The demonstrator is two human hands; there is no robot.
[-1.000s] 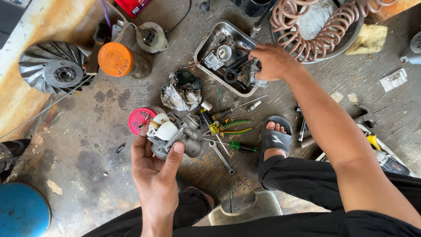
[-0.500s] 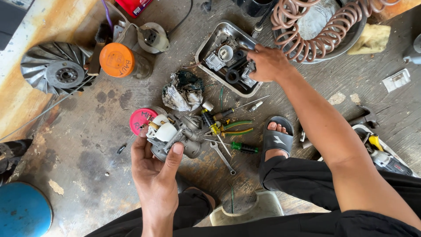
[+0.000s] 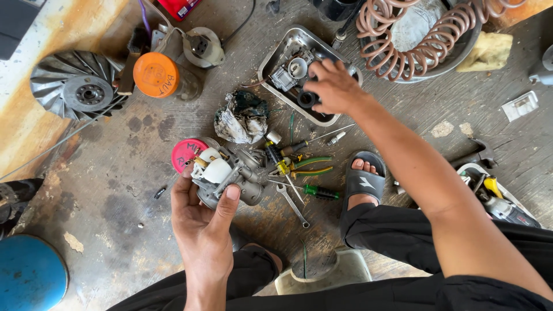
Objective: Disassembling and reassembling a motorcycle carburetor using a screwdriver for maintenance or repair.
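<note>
Holding a grey metal engine part (image 3: 226, 179) up off the floor, the left hand (image 3: 201, 222) wraps around it to look closely. Further right, the right hand (image 3: 334, 87) pinches a small black ring (image 3: 307, 99) over the metal tray (image 3: 276, 50).

stained concrete floor (image 3: 132, 230) strewn with a metal tray (image 3: 271, 55), rag (image 3: 242, 118), wrench (image 3: 292, 205), pliers (image 3: 311, 167), screwdriver (image 3: 319, 193), fan wheel (image 3: 78, 86), coiled hose (image 3: 415, 34).
</note>
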